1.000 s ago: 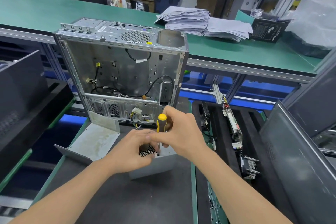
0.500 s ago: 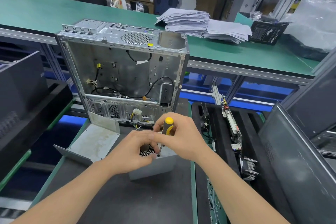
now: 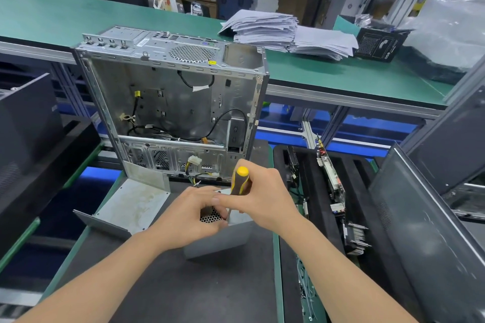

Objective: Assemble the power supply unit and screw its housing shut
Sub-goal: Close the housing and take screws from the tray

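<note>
A grey metal power supply unit (image 3: 217,241) stands on the dark mat, its honeycomb grille facing up. My left hand (image 3: 186,220) rests on top of it and grips it, fingers next to the grille. My right hand (image 3: 265,199) holds a yellow and black screwdriver (image 3: 239,181), nearly upright and tilted slightly right, its shaft pointing down at the unit's top edge beside the grille. The tip is hidden between my fingers. Coloured cables run from the unit toward the case behind.
An open silver computer case (image 3: 170,102) stands upright just behind the unit. A loose grey metal panel (image 3: 128,207) lies to the left. Black trays with circuit boards (image 3: 330,178) sit to the right, dark case panels (image 3: 430,231) lean at far right. Paper stacks (image 3: 286,34) lie on the green bench.
The screwdriver handle has shifted and turned slightly in my right hand, tilting more to the right. My left hand stays on the unit.
</note>
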Available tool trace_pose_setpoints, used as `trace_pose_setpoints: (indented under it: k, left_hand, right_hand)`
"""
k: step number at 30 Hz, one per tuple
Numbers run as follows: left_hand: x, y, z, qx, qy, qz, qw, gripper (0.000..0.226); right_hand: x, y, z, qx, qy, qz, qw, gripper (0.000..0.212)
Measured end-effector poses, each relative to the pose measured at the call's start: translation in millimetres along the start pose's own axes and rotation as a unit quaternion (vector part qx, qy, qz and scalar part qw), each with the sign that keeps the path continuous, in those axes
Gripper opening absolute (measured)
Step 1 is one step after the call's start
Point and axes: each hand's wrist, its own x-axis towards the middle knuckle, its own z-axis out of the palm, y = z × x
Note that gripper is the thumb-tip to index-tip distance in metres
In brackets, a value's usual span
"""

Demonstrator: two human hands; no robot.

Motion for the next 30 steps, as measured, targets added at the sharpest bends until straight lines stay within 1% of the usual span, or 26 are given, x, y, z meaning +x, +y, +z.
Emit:
trace_pose_setpoints:
  k: [3, 6, 8, 11, 12, 13, 15, 17, 19, 22, 23, 26, 28, 29, 30]
  left_hand:
    - [-0.8, -2.7, -0.8, 0.002, -0.015, -0.011, 1.0, 0.029]
    - [-2.0, -6.1, -0.6, -0.019, -0.016, -0.029, 0.999, 0.041]
    - [-1.5, -7.2, 1.1, -0.02, -0.009, -0.029, 0.999, 0.039]
    - [1.3, -6.0, 4.6, 0.025, -0.002, -0.047, 0.999, 0.024]
    - [2.7, -5.6, 5.4, 0.051, -0.008, -0.061, 0.997, 0.026]
    - [4.6, -4.8, 6.2, 0.067, -0.016, -0.073, 0.995, 0.034]
    - [9.4, -2.9, 6.0, 0.057, -0.026, -0.092, 0.994, 0.048]
    - [14.7, -2.4, 3.6, 0.047, -0.039, -0.109, 0.992, 0.053]
    - [18.6, -3.2, 0.9, 0.07, -0.067, -0.115, 0.989, 0.053]
    - [21.5, -1.0, 3.2, 0.075, -0.07, -0.105, 0.989, 0.051]
    - [22.7, 2.5, 7.9, 0.084, -0.053, -0.092, 0.991, 0.048]
    - [29.2, 21.6, 32.4, 0.095, 0.035, -0.013, 0.995, 0.023]
    - [36.1, 39.8, 53.5, 0.062, 0.057, 0.015, 0.996, 0.016]
    - [40.3, 48.6, 64.5, 0.023, 0.047, 0.005, 0.999, 0.016]
    - [45.0, 56.8, 76.1, -0.036, 0.025, -0.023, 0.999, 0.017]
  right_hand:
    - [0.1, -0.5, -2.1, -0.01, 0.012, 0.002, 1.0, 0.055]
    - [-1.8, -0.4, -4.7, -0.001, 0.044, -0.016, 0.999, 0.043]
    - [-3.3, -1.2, -7.8, 0.016, 0.093, -0.018, 0.995, 0.041]
    - [-3.9, 1.7, -17.3, 0.017, 0.149, -0.014, 0.989, 0.04]
    - [-4.2, 3.8, -21.7, 0.01, 0.158, -0.011, 0.987, 0.039]
    - [-5.0, 5.7, -26.4, 0.002, 0.165, -0.007, 0.986, 0.038]
    - [-7.8, 10.4, -35.8, -0.01, 0.175, 0.004, 0.984, 0.036]
    - [-12.5, 17.6, -45.8, -0.02, 0.186, 0.014, 0.982, 0.035]
    - [-18.7, 27.2, -56.3, -0.023, 0.189, 0.034, 0.981, 0.034]
    - [-29.7, 44.6, -70.3, -0.01, 0.193, 0.079, 0.978, 0.033]
    - [-33.7, 50.9, -74.2, -0.001, 0.195, 0.091, 0.977, 0.032]
    - [-45.0, 69.4, -81.6, 0.005, 0.189, 0.11, 0.976, 0.03]
    - [-53.0, 81.2, -84.1, -0.022, 0.198, 0.11, 0.974, 0.027]
    - [-57.7, 87.0, -85.1, -0.032, 0.205, 0.111, 0.972, 0.024]
    - [-63.2, 92.8, -86.1, -0.034, 0.21, 0.115, 0.97, 0.022]
